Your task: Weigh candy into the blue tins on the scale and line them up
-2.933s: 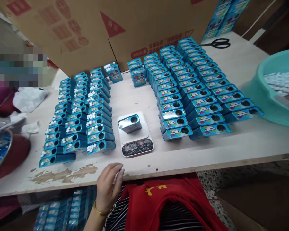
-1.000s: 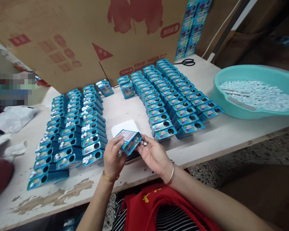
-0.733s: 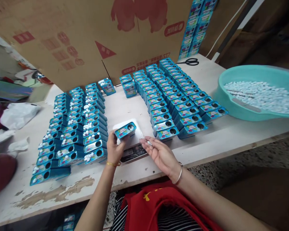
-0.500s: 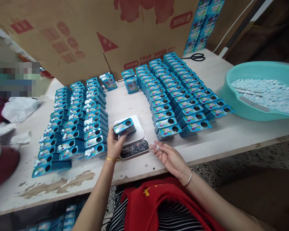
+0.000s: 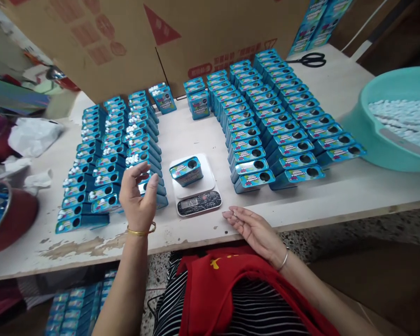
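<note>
Black scissors (image 5: 310,59) lie beyond a teal basin (image 5: 362,123).

Blue tins (image 5: 186,170) with colourful labels; a white scale (image 5: 196,189) with a black display; a teal basin (image 5: 388,121) of white tablets (image 5: 406,119); black scissors (image 5: 310,59); a pale tabletop (image 5: 336,196); brown cardboard (image 5: 203,32) printed red.

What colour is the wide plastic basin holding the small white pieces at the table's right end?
Turquoise-green plastic basin, shown best in the head view.

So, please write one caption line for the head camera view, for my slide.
A blue tin sits on a small scale; left hand hovers open, right hand rests palm-up.
</note>
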### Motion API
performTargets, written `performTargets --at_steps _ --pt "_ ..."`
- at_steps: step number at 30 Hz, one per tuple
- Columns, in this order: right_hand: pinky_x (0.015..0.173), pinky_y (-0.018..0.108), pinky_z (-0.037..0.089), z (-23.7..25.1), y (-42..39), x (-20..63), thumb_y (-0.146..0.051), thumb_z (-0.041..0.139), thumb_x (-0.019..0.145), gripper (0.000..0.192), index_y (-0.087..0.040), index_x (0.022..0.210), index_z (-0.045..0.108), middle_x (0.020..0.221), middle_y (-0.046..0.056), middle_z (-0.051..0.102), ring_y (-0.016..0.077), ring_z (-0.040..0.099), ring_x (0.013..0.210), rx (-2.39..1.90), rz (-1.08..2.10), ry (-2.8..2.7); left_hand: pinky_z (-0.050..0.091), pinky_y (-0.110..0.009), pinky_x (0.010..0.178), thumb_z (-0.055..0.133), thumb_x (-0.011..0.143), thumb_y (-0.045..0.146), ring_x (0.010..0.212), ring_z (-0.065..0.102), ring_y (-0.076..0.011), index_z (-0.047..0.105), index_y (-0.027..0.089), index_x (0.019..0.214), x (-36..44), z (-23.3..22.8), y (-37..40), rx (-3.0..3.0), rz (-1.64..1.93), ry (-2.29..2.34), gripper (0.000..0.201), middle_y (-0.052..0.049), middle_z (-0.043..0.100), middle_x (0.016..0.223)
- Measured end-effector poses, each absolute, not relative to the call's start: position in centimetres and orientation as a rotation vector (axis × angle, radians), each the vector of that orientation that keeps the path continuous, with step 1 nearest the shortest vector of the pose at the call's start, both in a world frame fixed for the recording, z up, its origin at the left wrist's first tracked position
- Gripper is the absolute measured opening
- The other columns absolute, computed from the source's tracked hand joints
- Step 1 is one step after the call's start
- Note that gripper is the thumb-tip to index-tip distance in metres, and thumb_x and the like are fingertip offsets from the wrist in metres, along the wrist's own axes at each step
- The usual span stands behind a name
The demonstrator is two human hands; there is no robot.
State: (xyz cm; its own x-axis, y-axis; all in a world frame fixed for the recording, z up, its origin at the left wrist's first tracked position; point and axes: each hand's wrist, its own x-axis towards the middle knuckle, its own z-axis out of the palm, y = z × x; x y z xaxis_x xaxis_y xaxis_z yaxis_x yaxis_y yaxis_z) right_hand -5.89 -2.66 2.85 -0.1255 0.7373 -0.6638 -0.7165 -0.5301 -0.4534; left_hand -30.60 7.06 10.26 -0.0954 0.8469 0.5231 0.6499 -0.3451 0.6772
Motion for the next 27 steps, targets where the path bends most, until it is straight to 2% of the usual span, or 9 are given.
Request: performTargets --at_steps 6,15,19,22,27 --pt "0.09 0.028 0.053 3.0 -2.4 -6.2 -0.018 0.073 0.069 0.014 -0.013 0.081 0.067 0.094 0.011 0.072 0.0214 0.068 0.097 -1.079 1.801 0.02 0.051 -0.028 0.077 0.059 0.084 0.032 0.094 0.058 -0.0142 0.056 0.02 0.111 -30.5 10.0 7.2 2.073 1.308 1.634 0.03 -0.004 0.059 0.104" --pt "0.09 0.027 0.053 3.1 -2.3 -6.5 -0.018 0.074 0.068 0.017 -0.013 0.082 0.067 0.095 0.011 0.072 0.02 0.067 0.098 -1.09 1.818 0.0 0.051 -0.029 0.074 0.061 0.082 0.035 0.097 0.057 -0.0163 0.055 0.018 0.114 -29.5 10.2 8.3 2.255 1.125 1.55 0.036 -0.006 0.059 0.105" --pt "0.075 0.024 0.055 5.1 -1.1 -7.2 -0.024 0.073 0.071 0.022 -0.013 0.089 0.065 0.09 0.009 0.072 0.0157 0.069 0.085 -1.135 1.806 -0.204 0.05 -0.029 0.074 0.064 0.08 0.036 0.1 0.056 -0.0176 0.053 0.018 0.117 -29.0 10.3 8.5 2.292 1.051 1.534 0.042 -0.007 0.059 0.107" --pt "0.06 0.022 0.051 8.1 1.9 -8.1 -0.029 0.066 0.078 0.022 -0.014 0.094 0.064 0.089 0.007 0.07 0.0112 0.066 0.069 -1.091 1.703 -0.531 0.049 -0.029 0.075 0.063 0.082 0.035 0.098 0.056 -0.0174 0.052 0.019 0.117 -28.8 10.1 8.4 2.273 1.046 1.544 0.04 -0.007 0.059 0.107" --pt "0.048 0.021 0.045 11.2 7.9 -10.3 -0.027 0.054 0.085 0.025 -0.014 0.105 0.063 0.091 0.006 0.069 0.0068 0.058 0.055 -1.019 1.473 -1.019 0.049 -0.029 0.074 0.06 0.083 0.032 0.095 0.058 -0.0162 0.052 0.02 0.117 -29.4 10.1 7.7 2.234 1.065 1.558 0.037 -0.006 0.059 0.107"
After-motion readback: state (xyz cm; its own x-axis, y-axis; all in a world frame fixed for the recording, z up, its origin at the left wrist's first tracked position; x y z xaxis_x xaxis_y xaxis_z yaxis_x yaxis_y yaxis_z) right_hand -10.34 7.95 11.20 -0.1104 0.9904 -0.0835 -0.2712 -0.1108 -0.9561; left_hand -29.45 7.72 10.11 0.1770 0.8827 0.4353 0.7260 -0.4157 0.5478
